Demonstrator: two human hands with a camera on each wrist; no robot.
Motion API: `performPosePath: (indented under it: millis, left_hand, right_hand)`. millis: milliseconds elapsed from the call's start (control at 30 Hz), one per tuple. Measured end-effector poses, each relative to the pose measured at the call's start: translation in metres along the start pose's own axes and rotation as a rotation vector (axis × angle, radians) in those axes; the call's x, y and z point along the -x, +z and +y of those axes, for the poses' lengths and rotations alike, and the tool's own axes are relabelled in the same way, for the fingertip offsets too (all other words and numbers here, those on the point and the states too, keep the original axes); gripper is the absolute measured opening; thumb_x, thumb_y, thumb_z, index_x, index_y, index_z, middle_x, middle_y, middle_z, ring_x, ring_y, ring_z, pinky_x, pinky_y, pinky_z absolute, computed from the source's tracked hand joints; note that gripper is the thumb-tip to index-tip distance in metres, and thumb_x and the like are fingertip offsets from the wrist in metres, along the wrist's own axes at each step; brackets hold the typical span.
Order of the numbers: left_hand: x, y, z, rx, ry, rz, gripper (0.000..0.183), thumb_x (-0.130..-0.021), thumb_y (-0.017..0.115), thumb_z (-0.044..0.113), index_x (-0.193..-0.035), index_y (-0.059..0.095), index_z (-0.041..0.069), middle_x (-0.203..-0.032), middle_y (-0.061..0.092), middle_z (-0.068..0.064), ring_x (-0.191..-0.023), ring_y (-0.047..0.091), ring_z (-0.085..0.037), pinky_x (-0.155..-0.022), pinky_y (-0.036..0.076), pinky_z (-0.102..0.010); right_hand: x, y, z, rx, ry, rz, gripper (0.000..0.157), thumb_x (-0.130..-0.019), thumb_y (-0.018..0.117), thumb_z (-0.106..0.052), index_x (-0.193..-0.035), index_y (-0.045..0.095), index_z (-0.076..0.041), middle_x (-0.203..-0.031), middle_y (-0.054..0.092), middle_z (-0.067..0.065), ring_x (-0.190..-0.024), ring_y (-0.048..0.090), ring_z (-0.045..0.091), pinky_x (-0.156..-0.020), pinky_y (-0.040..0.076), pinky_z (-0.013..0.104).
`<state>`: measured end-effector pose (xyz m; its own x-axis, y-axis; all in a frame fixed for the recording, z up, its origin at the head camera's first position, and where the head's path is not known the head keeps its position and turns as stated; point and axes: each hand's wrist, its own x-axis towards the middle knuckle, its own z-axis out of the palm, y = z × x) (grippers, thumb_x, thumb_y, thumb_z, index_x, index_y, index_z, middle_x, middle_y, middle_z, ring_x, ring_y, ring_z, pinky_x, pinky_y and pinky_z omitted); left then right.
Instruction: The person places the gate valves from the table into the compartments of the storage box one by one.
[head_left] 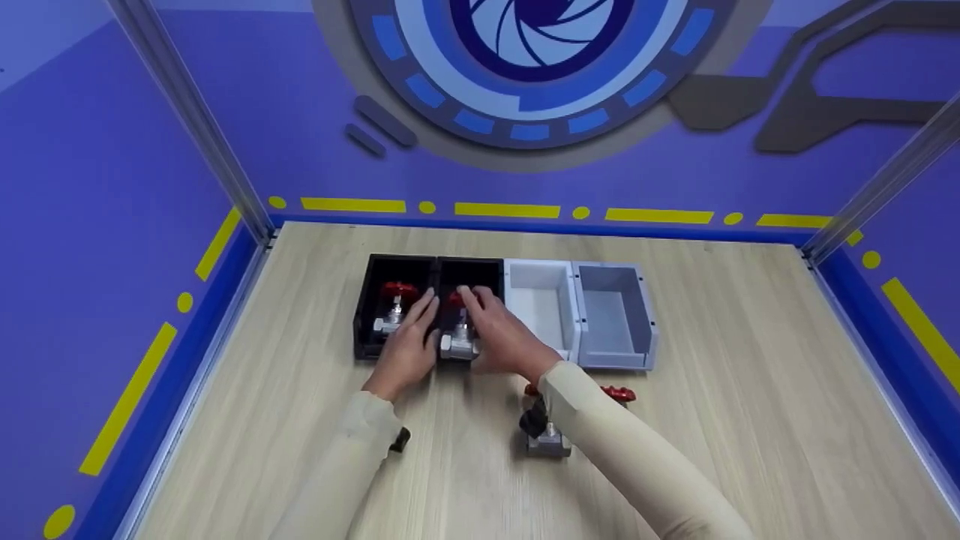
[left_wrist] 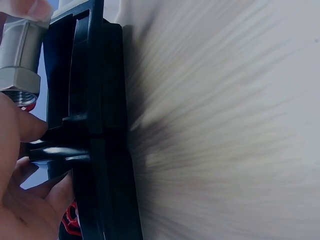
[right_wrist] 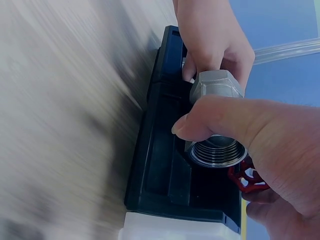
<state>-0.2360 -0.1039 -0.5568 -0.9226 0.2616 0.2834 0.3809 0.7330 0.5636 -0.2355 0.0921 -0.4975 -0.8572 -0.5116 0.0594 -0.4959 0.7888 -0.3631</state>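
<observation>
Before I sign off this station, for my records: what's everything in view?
Handwheel valves: at least three, silver with red wheels; one in the left black bin, one at the right black bin, the rest in front, partly hidden
Black bins: two, black, left half of the row
White bin: one, white, right of them
Grey bin: one, grey, right end
Table: one, pale wood-grain, beneath the bins
Wall panels: three, blue-purple with yellow marks, back and sides
Metal posts: two, silver, back corners
Wrist devices: two, black, near the cuffs
Sleeves: two, cream, near side
Left hand: one, bare, pinching the black bins' divider
Right hand: one, bare, gripping one valve
</observation>
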Motion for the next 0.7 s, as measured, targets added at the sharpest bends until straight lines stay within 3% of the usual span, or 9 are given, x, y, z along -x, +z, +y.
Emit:
performPosePath:
  millis: [233, 700]
  left_hand:
    - [0.001, 0.000, -0.001, -0.024, 0.029, 0.000, 0.057, -0.094, 0.058, 0.008, -0.148, 0.039, 0.007, -0.158, 0.033, -0.005, -0.131, 0.050, -0.027, -0.092, 0.051, -0.044]
    - [0.001, -0.001, 0.000, -0.011, 0.010, -0.018, 0.055, -0.096, 0.056, 0.011, -0.148, 0.039, 0.006, -0.158, 0.031, -0.004, -0.124, 0.055, -0.026, -0.093, 0.051, -0.042]
  right_hand:
    - [-0.006, -0.001, 0.005, 0.008, -0.028, 0.033, 0.118, -0.059, 0.091, -0.016, -0.153, 0.021, -0.006, -0.148, 0.033, 0.022, -0.133, 0.043, 0.034, -0.103, 0.046, 0.041]
    - [-0.016, 0.001, 0.016, 0.008, 0.018, 0.027, 0.121, -0.057, 0.093, -0.014, -0.153, 0.021, -0.005, -0.147, 0.033, 0.023, -0.130, 0.045, 0.033, -0.102, 0.048, 0.039]
